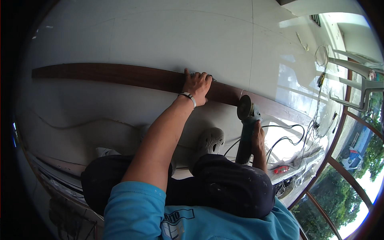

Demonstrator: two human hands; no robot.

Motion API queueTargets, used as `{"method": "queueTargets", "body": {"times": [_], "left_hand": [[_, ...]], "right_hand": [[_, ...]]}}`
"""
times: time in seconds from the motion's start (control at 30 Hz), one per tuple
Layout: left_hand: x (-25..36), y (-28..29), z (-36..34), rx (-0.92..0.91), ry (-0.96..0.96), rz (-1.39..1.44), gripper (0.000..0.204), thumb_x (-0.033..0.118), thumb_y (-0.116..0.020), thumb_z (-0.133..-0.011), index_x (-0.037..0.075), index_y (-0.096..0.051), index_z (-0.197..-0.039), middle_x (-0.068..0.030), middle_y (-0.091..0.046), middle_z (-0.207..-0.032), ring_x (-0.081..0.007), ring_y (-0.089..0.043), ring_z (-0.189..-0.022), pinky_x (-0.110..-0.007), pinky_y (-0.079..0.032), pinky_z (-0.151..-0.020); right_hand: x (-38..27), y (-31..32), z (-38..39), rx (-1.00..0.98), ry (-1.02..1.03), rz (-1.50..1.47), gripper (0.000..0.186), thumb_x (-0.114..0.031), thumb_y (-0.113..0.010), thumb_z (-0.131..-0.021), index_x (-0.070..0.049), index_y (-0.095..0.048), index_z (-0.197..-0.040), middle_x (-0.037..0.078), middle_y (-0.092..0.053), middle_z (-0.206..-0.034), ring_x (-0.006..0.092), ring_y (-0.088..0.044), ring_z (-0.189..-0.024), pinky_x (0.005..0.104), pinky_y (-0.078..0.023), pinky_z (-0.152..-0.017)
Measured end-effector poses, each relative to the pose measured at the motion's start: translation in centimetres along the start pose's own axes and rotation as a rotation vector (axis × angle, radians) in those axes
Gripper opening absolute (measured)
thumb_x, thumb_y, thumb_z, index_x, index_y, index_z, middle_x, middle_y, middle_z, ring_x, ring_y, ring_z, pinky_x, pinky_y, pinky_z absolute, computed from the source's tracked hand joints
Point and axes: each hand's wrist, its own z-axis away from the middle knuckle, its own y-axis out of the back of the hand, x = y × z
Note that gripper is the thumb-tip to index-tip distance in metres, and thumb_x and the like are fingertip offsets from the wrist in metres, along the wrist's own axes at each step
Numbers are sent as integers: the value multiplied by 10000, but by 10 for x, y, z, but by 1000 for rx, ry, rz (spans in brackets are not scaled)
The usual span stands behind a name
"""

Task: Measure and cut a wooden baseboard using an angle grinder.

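A long dark brown wooden board (132, 77) runs across the pale tiled floor in front of me. My left hand (197, 86) grips it around the middle, fingers curled over the far edge. Something small and dark shows behind those fingers, too covered to name. My right hand (258, 143) is wrapped around the body of an angle grinder (245, 141). The grinder's round disc (244, 107) stands at the board's near edge, beside a thin light mark across the wood; I cannot tell whether it touches. The board's right part looks paler in the glare.
A grey clog (212, 140) on my foot lies between board and knees. A black cord (286, 139) loops right of the grinder, near tangled wires (316, 124). A pale plastic chair (362, 86) stands at far right, by framed windows. A red item (281, 170) lies by my right knee.
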Motion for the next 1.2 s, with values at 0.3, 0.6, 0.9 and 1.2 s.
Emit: {"method": "queueTargets", "body": {"times": [0.3,0.6,0.9,1.2], "left_hand": [[2,-6,3,41,-14,11,825,391,-808,-722,97,-403,-1376,-85,-425,-1375,-262,-383,-1345,-697,-193,-1121],[-4,-10,-4,75,-98,-134,889,299,-845,-683,134,-386,-1427,-128,-440,-1365,-319,-399,-1333,-590,-226,-1152],[-33,75,-16,-383,-178,109,738,300,-878,-619,70,-595,-1260,-106,-665,-1166,-267,-623,-1118,-412,-476,-986],[-56,91,-4,-486,-68,20,532,243,-759,-807,81,-602,-1288,-106,-595,-1312,-273,-575,-1199,-407,-479,-998]], "right_hand": [[8,10,5,-22,-51,42,740,-636,-385,-972,67,-592,-1069,79,-556,-823,161,-463,-733,328,-407,-676],[36,47,24,-94,-88,-723,733,-663,-373,-954,-3,-489,-1250,152,-641,-912,259,-663,-737,371,-561,-632],[30,72,50,-205,90,-888,862,-750,-434,-865,18,-468,-1253,158,-625,-896,259,-643,-696,357,-555,-588],[-1,76,48,-312,270,-727,809,-634,-636,-836,57,-466,-1220,154,-621,-873,225,-648,-695,331,-552,-584]]}}
